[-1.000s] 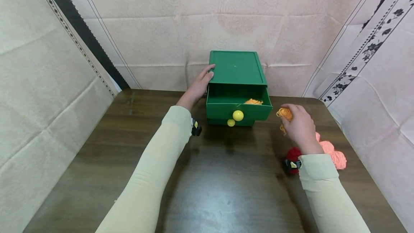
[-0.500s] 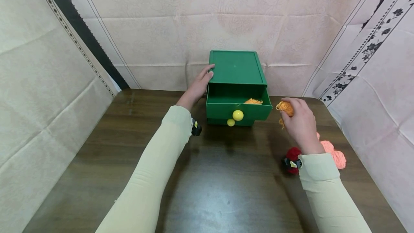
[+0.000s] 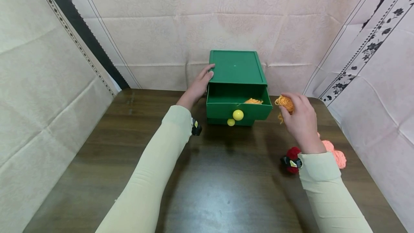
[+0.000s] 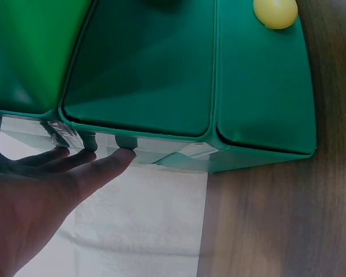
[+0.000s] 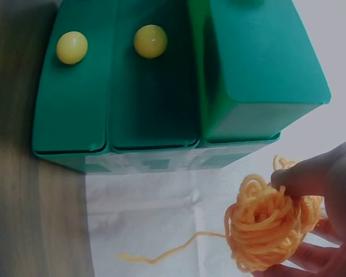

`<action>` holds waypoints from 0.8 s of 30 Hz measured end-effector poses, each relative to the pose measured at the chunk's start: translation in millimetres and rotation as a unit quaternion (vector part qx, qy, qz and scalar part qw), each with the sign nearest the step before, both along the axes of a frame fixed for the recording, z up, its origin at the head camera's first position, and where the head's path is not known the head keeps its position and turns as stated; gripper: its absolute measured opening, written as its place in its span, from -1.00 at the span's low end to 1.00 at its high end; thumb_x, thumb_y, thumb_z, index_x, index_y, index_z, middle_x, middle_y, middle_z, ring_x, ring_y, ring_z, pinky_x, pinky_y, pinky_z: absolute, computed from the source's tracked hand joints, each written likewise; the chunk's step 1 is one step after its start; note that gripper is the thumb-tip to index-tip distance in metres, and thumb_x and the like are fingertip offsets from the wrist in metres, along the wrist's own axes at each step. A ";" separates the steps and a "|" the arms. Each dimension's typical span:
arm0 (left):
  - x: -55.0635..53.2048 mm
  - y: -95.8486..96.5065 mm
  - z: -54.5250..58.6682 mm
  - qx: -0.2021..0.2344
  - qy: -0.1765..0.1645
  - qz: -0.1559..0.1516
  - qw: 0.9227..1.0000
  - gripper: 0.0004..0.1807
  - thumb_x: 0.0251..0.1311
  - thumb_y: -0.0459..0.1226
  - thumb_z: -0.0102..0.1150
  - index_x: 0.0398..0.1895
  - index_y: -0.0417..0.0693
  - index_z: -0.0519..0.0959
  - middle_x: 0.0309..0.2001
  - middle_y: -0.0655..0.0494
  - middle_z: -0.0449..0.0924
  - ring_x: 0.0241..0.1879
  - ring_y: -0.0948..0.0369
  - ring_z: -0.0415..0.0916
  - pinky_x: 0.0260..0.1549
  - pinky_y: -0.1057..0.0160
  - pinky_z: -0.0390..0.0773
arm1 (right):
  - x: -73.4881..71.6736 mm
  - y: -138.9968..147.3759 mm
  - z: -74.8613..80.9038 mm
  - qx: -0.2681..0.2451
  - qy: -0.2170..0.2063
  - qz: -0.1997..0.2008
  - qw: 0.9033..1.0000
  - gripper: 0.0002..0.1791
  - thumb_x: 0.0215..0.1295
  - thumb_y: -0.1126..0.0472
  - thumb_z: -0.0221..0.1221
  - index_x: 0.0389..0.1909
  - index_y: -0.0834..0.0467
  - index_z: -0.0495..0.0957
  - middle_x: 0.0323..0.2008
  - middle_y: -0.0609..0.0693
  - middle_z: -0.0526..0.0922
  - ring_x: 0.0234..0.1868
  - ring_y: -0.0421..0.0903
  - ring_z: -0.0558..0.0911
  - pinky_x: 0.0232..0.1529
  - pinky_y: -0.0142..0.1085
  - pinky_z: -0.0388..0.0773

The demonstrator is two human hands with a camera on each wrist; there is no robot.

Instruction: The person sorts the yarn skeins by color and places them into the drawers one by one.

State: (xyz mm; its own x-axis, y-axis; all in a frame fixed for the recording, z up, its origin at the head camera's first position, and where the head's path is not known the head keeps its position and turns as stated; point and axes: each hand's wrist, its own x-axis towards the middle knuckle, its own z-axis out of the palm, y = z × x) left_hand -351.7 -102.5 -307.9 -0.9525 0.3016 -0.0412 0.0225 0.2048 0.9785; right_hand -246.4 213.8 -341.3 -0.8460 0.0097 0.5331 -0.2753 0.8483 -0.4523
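A green drawer chest (image 3: 237, 67) stands at the back of the table with its top drawer (image 3: 220, 109) pulled out. Orange yarn (image 3: 253, 101) shows inside that drawer at its right side. My left hand (image 3: 195, 89) touches the chest's left side; in the left wrist view its fairly straight fingers (image 4: 106, 170) lie against the wall. Right of the drawer, my right hand (image 3: 300, 119) holds an orange ball of yarn (image 5: 265, 222) between thumb and fingers, raised above the table. A loose strand (image 5: 179, 248) trails from the ball in the right wrist view.
A red ball of yarn (image 3: 293, 151) and pink yarn balls (image 3: 339, 158) lie on the brown table (image 3: 207, 190) near the right wrist, partly hidden by it. Yellow knobs (image 3: 238, 115) stick out from the drawers. Pale patterned cloth (image 3: 194, 28) hangs behind and at both sides.
My right hand has lifted the orange ball of yarn up and slightly away from me. The left hand and the chest have stayed in place.
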 end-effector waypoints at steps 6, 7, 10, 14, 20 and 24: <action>-0.6 -0.3 -0.3 0.000 0.002 0.002 1.000 -0.46 0.51 0.04 -0.34 0.51 0.43 0.01 0.55 0.09 -0.10 0.37 -0.04 0.16 0.18 -0.18 0.36 | 2.3 -3.4 6.5 -0.013 0.025 0.012 1.000 -0.57 0.27 0.28 0.25 0.17 0.13 0.51 0.17 0.22 0.49 0.13 0.23 0.48 0.08 0.20 0.44; -0.6 -0.4 -0.4 -0.001 0.003 0.002 1.000 -0.46 0.51 0.04 -0.34 0.51 0.43 0.01 0.55 0.10 -0.10 0.37 -0.04 0.16 0.18 -0.17 0.37 | 2.4 -3.7 7.0 -0.014 0.030 0.013 0.999 -0.57 0.26 0.28 0.25 0.17 0.13 0.51 0.16 0.22 0.49 0.13 0.22 0.48 0.08 0.19 0.44; -0.5 -0.6 -0.1 -0.002 0.006 0.000 1.000 -0.46 0.51 0.04 -0.35 0.52 0.42 0.00 0.55 0.09 -0.12 0.37 -0.05 0.16 0.17 -0.18 0.37 | 2.8 -4.0 8.2 -0.018 0.042 0.017 0.999 -0.58 0.26 0.30 0.25 0.16 0.15 0.51 0.15 0.22 0.50 0.12 0.22 0.48 0.08 0.19 0.44; -0.5 -0.5 0.2 -0.001 0.005 -0.001 1.000 -0.45 0.51 0.04 -0.35 0.52 0.41 -0.01 0.55 0.09 -0.13 0.37 -0.06 0.16 0.16 -0.19 0.38 | 2.9 -4.5 9.9 -0.022 0.059 0.021 0.998 -0.57 0.25 0.31 0.25 0.15 0.15 0.52 0.14 0.21 0.50 0.12 0.21 0.49 0.09 0.19 0.44; 0.4 0.1 0.2 -0.005 0.003 0.002 1.000 -0.46 0.50 0.05 -0.34 0.51 0.46 0.01 0.55 0.09 -0.10 0.37 -0.06 0.18 0.16 -0.18 0.39 | 2.4 -7.2 13.1 -0.031 0.082 0.025 0.996 -0.57 0.23 0.33 0.27 0.14 0.14 0.54 0.12 0.19 0.52 0.14 0.18 0.50 0.11 0.16 0.45; 0.2 0.8 -0.9 -0.006 0.009 0.005 1.000 -0.47 0.49 0.08 -0.32 0.49 0.51 0.04 0.55 0.14 -0.11 0.39 -0.05 0.15 0.19 -0.18 0.36 | 2.0 -8.9 15.3 -0.037 0.098 0.027 0.994 -0.58 0.23 0.32 0.27 0.13 0.14 0.54 0.12 0.18 0.53 0.16 0.16 0.49 0.13 0.14 0.45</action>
